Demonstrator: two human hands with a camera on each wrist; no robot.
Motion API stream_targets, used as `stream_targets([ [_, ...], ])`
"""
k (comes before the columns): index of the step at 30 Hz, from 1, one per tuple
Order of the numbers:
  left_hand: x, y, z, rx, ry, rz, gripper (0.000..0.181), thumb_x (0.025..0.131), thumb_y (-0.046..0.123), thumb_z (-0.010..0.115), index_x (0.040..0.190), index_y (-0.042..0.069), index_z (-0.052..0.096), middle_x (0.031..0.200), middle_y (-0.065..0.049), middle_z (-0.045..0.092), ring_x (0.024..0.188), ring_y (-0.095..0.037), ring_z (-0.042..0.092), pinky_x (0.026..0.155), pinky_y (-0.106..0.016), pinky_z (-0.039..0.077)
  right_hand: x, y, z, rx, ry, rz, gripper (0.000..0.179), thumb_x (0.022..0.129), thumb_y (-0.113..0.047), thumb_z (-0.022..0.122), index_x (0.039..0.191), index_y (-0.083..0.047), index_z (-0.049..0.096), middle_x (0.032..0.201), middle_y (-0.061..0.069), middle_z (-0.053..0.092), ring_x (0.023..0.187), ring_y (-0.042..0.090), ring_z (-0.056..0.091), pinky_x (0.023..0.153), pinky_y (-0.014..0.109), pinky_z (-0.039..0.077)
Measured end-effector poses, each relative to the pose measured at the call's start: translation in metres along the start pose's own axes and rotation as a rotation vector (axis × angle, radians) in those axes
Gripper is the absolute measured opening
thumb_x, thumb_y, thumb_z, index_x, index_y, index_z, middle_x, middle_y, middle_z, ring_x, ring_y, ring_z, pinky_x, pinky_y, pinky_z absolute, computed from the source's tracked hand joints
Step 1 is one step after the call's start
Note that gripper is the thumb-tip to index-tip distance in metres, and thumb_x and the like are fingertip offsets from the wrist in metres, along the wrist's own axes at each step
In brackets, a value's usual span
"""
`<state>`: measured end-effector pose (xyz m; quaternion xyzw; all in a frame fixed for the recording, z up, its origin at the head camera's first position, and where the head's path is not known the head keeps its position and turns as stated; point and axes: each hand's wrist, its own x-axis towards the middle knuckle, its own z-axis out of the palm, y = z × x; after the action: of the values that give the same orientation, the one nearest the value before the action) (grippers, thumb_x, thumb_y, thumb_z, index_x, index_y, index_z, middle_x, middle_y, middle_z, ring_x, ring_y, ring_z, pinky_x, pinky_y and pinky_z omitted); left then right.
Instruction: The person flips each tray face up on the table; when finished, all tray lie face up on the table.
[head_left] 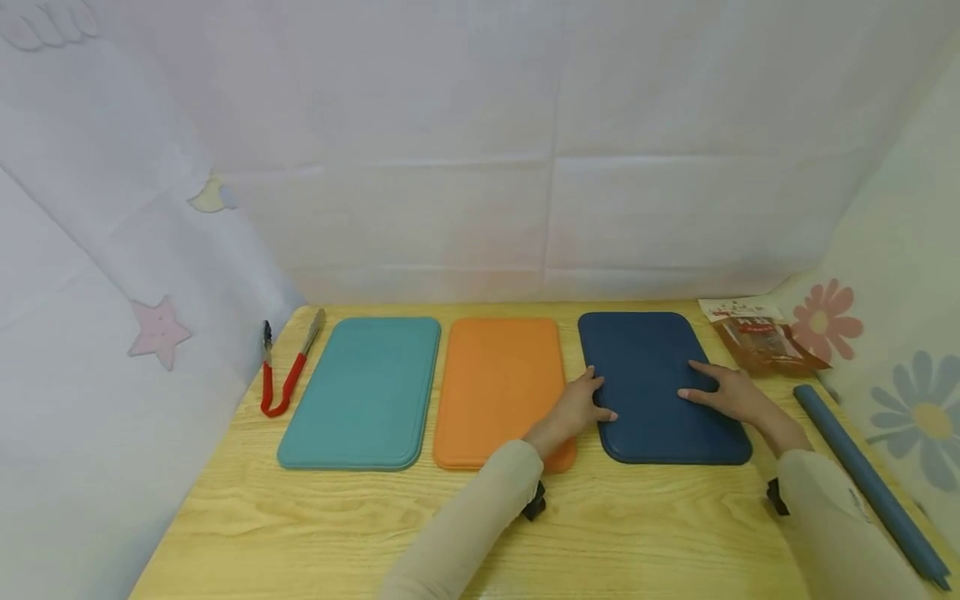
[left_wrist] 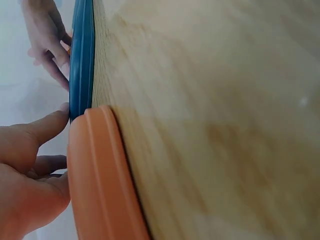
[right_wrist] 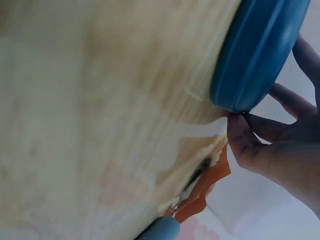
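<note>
A dark blue rounded rectangular board (head_left: 648, 387) lies flat on the table, with a hand at either side. My left hand (head_left: 573, 407) is at its left edge, thumb and fingers spread over that edge, the wrist above the right side of an orange board (head_left: 495, 379). In the left wrist view the left thumb (left_wrist: 50, 125) reaches the blue board's side. My right hand (head_left: 735, 396) has its thumb and forefinger extended over the blue board's right part. The right wrist view shows fingertips (right_wrist: 239, 127) right at its rim. Both hands look relaxed, gripping nothing.
A teal board (head_left: 363, 392) lies left of the orange one. Red-handled tongs (head_left: 288, 387) lie at the far left. A brown and white food packet (head_left: 757, 333) sits at the back right, and a grey-blue roll (head_left: 862, 475) runs along the right edge. Cloth hangs around the table.
</note>
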<state>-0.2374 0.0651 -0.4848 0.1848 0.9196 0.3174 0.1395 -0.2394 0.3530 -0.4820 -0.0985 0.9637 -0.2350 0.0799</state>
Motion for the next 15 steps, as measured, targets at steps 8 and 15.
stream_targets([
  [8,-0.003,-0.005,-0.001,0.098,-0.051,0.058,0.074,0.088,0.033,0.071,0.147,0.005,0.038,0.158,-0.012,0.021,0.14,-0.022,0.032,0.107,-0.026,0.037,-0.012,0.016,-0.002,0.293,-0.083,0.146,0.087,0.093,-0.055,0.056,0.154,-0.004,0.021,0.151,0.036,0.016,0.132,0.058,0.023,0.097,0.068,0.034],
  [15,-0.002,-0.005,0.0,0.132,-0.077,0.068,0.082,0.086,0.038,0.072,0.149,0.004,0.033,0.159,-0.014,0.016,0.142,-0.022,0.027,0.109,-0.025,0.034,-0.02,0.025,-0.006,0.542,-0.097,0.189,0.084,0.096,-0.052,0.051,0.156,-0.008,0.012,0.156,0.03,0.007,0.137,0.056,0.01,0.1,0.073,0.022],
])
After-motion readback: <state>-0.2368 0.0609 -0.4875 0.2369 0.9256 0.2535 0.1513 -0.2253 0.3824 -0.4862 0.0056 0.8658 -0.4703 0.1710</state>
